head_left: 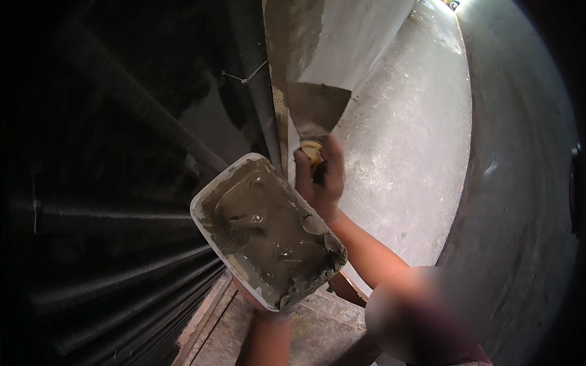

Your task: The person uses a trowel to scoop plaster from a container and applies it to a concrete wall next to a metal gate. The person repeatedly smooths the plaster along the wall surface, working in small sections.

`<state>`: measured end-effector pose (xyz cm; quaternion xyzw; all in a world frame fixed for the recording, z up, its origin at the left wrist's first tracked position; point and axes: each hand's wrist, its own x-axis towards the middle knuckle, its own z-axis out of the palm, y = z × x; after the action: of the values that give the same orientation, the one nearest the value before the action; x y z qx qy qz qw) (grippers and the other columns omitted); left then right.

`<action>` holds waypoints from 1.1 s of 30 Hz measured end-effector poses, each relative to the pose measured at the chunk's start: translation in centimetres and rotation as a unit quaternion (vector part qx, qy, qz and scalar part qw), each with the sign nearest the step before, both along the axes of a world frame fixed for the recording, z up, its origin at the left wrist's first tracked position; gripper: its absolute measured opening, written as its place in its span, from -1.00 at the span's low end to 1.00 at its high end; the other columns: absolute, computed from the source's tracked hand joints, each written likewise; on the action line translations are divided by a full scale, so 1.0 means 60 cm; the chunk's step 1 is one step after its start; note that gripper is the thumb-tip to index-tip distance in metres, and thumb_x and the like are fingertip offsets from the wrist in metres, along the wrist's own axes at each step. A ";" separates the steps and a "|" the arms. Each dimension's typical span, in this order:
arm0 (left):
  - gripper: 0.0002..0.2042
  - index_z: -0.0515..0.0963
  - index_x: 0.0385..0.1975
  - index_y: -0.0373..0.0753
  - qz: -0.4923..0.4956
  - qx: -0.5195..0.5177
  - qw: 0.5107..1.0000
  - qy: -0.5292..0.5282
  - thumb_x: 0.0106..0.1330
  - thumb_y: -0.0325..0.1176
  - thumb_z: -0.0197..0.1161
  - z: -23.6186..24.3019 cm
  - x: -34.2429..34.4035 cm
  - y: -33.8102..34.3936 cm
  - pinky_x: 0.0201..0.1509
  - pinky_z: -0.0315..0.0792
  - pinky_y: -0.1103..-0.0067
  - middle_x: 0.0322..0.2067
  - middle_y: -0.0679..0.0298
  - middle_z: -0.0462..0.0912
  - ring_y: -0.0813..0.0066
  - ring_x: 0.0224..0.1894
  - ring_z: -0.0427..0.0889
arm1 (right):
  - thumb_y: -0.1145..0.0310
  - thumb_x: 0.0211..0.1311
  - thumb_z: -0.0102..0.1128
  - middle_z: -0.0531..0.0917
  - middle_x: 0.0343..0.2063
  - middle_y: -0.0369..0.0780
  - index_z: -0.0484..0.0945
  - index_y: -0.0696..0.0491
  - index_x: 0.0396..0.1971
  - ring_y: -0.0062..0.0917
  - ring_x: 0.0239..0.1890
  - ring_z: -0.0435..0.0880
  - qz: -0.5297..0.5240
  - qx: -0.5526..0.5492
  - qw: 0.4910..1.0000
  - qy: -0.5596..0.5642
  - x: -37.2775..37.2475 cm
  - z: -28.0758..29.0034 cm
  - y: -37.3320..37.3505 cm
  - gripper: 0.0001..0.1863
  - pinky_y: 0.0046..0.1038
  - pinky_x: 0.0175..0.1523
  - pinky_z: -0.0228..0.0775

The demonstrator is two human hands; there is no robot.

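Note:
My left hand (pixel 249 297) holds up a white rectangular plastic tub (pixel 196 210) from beneath, mostly hidden under it. Wet grey-brown plaster-like paste (pixel 265 235) fills much of the tub, smeared up to its rim. Beyond the tub, my right hand (pixel 328 177) is closed around the yellowish handle of a wide putty knife (pixel 318 105). Its broad flaring blade points away from me, coated grey, and lies over or very near a narrow grey wall face (pixel 345 43). Whether the blade touches that face I cannot tell.
A pale, smooth wall surface (pixel 406 152) rises at the right, with a darker grey surface (pixel 506 183) beyond it. Dark ribbed bars or pipes (pixel 122 210) run along the left. Below me lies a worn, stained board (pixel 305 332). A bright light shines at the top right.

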<state>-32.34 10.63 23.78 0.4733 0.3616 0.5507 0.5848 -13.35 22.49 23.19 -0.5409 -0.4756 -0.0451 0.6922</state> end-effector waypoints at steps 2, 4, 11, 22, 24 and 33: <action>-0.15 0.11 0.67 -0.24 0.078 0.200 0.941 0.261 0.62 0.22 0.17 -0.005 -0.006 0.005 0.57 0.41 0.05 0.57 -0.08 0.29 -0.02 0.54 0.42 | 0.57 0.40 0.45 0.65 0.00 0.06 0.47 0.29 0.33 -0.10 -0.03 0.72 -0.037 0.003 0.999 0.002 -0.021 0.031 0.021 -0.45 -0.21 0.07 0.61; -0.15 0.13 0.66 -0.26 0.084 0.237 0.921 0.296 0.62 0.22 0.17 -0.006 -0.012 0.008 0.56 0.43 0.05 0.56 -0.08 0.32 -0.03 0.51 0.45 | 0.57 0.40 0.43 0.64 0.00 0.06 0.46 0.28 0.34 -0.10 -0.04 0.73 -0.038 0.011 0.999 -0.019 -0.025 0.053 0.039 -0.44 -0.21 0.06 0.61; -0.16 0.20 0.63 -0.30 0.100 0.307 0.865 0.383 0.60 0.22 0.19 -0.020 -0.028 0.001 0.49 0.48 0.08 0.50 -0.10 0.42 -0.05 0.43 0.57 | 0.62 0.38 0.40 0.64 -0.02 0.08 0.44 0.28 0.34 -0.03 -0.05 0.72 -0.042 -0.018 0.999 -0.023 -0.018 0.038 0.066 -0.44 -0.18 0.05 0.60; -0.16 0.25 0.61 -0.33 0.180 0.397 0.779 0.450 0.59 0.23 0.19 -0.075 -0.048 -0.017 0.44 0.53 0.07 0.44 -0.10 0.51 -0.08 0.38 0.64 | 0.59 0.41 0.36 0.65 0.01 0.06 0.42 0.17 0.34 0.02 -0.01 0.71 -0.002 -0.063 0.998 0.005 -0.011 -0.085 0.074 -0.46 -0.13 0.10 0.58; -0.15 0.23 0.63 -0.32 0.185 0.406 0.785 0.430 0.58 0.24 0.20 -0.069 -0.037 -0.007 0.46 0.50 0.05 0.48 -0.10 0.46 -0.09 0.41 0.59 | 0.59 0.42 0.35 0.65 0.02 0.05 0.44 0.16 0.33 0.01 0.01 0.71 0.007 -0.102 0.995 0.024 -0.004 -0.133 0.060 -0.48 -0.14 0.12 0.58; -0.14 0.12 0.66 -0.35 0.051 0.300 0.890 0.339 0.64 0.22 0.10 0.020 -0.016 0.020 0.57 0.40 0.07 0.57 -0.08 0.34 -0.04 0.52 0.49 | 0.50 0.54 0.30 0.75 0.00 0.02 0.40 0.26 0.42 -0.23 -0.01 0.82 0.042 -0.222 0.974 0.017 0.090 -0.094 -0.145 -0.46 -0.27 0.05 0.65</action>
<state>-33.31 11.83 25.00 0.7651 0.3786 0.4681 0.2282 -7.95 13.80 17.53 -0.6616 -0.4841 0.0997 0.5639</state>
